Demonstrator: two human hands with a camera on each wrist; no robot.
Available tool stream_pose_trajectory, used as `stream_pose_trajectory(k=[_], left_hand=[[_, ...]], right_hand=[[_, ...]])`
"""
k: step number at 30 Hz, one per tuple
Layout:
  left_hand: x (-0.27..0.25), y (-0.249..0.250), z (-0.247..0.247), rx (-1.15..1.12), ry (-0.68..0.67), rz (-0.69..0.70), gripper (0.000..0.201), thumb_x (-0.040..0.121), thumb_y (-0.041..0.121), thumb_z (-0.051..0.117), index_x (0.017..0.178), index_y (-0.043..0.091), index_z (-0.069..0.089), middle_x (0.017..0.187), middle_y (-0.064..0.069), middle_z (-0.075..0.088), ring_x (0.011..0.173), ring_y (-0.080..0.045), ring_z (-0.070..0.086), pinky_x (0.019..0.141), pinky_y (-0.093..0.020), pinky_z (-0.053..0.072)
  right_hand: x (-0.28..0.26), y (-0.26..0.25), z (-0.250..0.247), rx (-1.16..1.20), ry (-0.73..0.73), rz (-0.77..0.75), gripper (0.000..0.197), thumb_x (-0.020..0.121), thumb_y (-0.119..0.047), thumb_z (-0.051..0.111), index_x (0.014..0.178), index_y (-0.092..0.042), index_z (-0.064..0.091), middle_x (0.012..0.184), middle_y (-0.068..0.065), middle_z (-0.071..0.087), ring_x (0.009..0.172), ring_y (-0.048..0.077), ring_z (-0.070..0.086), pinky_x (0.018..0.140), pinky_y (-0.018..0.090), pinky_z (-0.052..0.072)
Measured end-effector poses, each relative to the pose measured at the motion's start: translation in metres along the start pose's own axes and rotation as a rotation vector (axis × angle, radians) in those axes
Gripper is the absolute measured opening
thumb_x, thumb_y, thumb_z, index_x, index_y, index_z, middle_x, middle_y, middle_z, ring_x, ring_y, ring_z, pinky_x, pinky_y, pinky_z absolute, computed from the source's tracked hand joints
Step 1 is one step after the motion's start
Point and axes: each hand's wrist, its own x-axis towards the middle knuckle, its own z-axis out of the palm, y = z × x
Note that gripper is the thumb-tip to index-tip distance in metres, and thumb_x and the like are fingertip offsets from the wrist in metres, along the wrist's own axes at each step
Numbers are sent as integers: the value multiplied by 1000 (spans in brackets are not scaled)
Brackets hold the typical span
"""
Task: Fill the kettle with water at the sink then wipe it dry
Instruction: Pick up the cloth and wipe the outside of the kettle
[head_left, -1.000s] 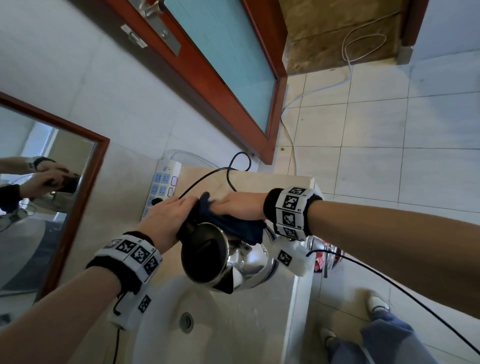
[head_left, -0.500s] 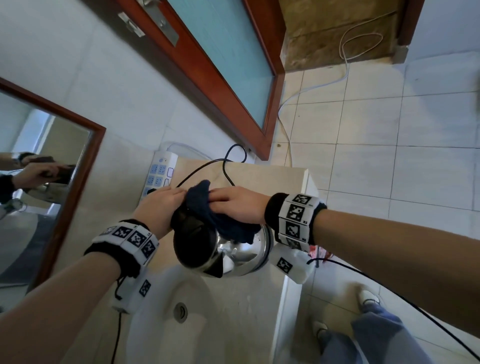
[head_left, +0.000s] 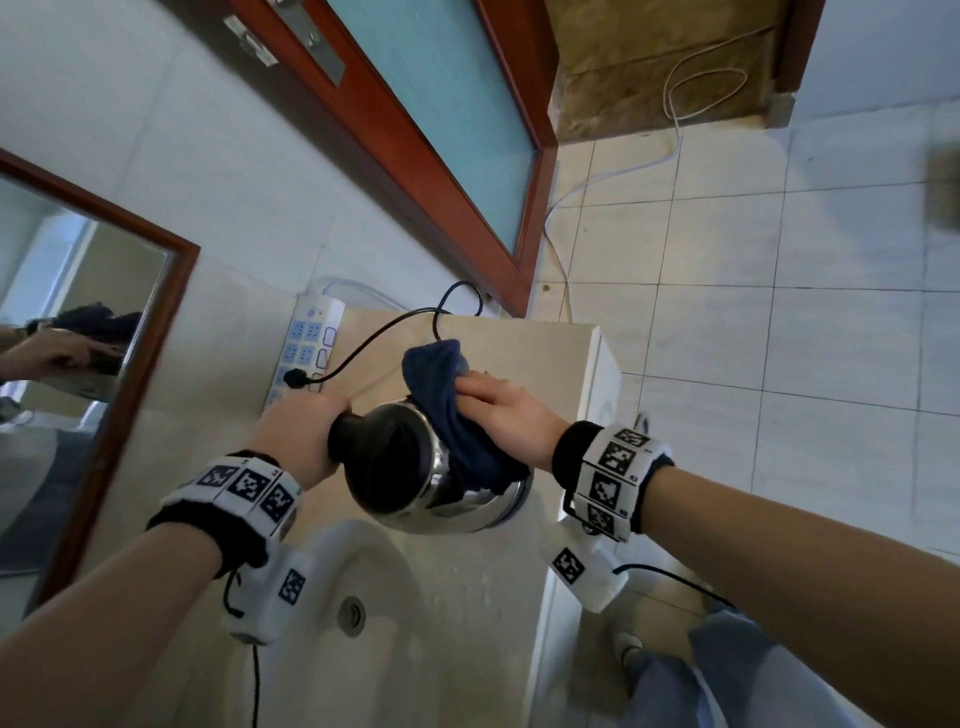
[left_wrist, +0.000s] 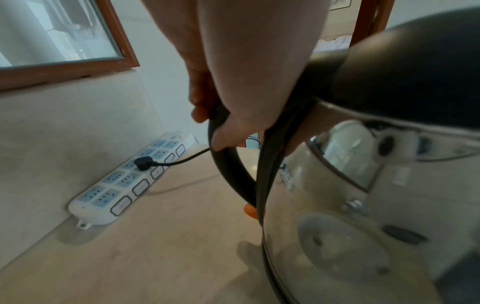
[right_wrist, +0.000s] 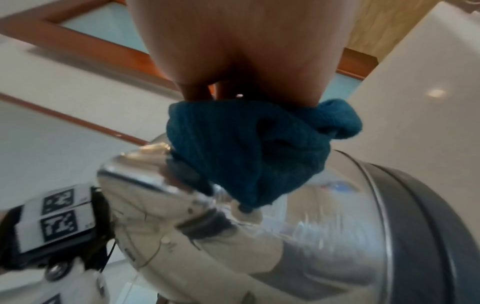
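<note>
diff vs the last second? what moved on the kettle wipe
The right hand slid the blue cloth along the kettle body from near the handle toward its far side. No grasp or release. The left hand still grips the black handle, kettle tilted by the sink.

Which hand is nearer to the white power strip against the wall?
Left. The left hand grips the kettle handle just in front of the power strip. The right hand presses the blue cloth on the kettle's far side, farther from the strip.
</note>
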Motion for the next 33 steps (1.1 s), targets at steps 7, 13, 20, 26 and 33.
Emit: stream_pose_trajectory(k=[7, 13, 20, 26, 33], left_hand=[[-23, -1, 17, -47, -131, -126, 15, 73, 11, 55, 61, 20, 53, 60, 5, 54, 67, -22, 64, 56, -26, 47], [-36, 2, 27, -148, -198, -192, 19, 69, 24, 65, 56, 16, 54, 59, -3, 64, 60, -23, 65, 59, -32, 59], [-44, 4, 29, -272, -249, -250, 26, 63, 35, 71, 56, 13, 59, 52, -3, 65, 50, -22, 65, 53, -34, 61], [-63, 20, 25, -479, -339, -318, 26, 67, 25, 67, 56, 6, 52, 43, -8, 64, 34, -14, 62, 42, -20, 48], [-96, 58, 18, -867, -334, -386, 14, 72, 12, 66, 64, 1, 64, 59, -24, 69, 26, -16, 44, 36, -21, 35]], right_hand=[[-5, 32, 1, 77, 152, 190, 35, 102, -16, 33, 125, -7, 59, 125, 12, 61, 118, 27, 52, 108, 34, 37], [-4, 11, 13, 136, 143, 43, 37, 103, -14, 33, 130, -6, 56, 136, 5, 54, 120, 13, 50, 105, 13, 32], [-12, 26, 13, 83, 216, 192, 41, 104, -18, 30, 142, -8, 43, 153, 9, 36, 142, 23, 31, 114, 22, 17], [-30, 12, 39, 190, 347, -36, 34, 104, -16, 32, 131, -9, 52, 137, 0, 49, 130, 12, 41, 117, 25, 21], [-29, 22, 40, 1, 331, 169, 40, 102, -10, 26, 133, 7, 44, 143, 21, 40, 134, 30, 35, 110, 33, 24]])
